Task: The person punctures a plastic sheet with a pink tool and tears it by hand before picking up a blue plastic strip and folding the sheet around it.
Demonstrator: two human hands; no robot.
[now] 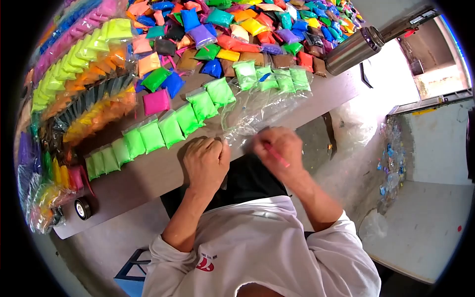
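Observation:
My left hand (207,161) is closed at the table's front edge, its fingertips by the clear plastic film (247,116); whether it pinches the film is hard to make out. To its right, my right hand (281,151), blurred by motion, is closed on a thin pink stick (277,155). Behind my left hand runs a row of light green packets (170,129), laid side by side along the table. More light green packets (246,74) lie at the far side of the film. A magenta packet (156,101) sits behind the row.
Many coloured packets (237,29) are heaped at the back. Stacked packets in plastic (74,59) fill the left side. A steel flask (354,50) lies at the back right. A roll of tape (82,208) stands near the table's left front corner.

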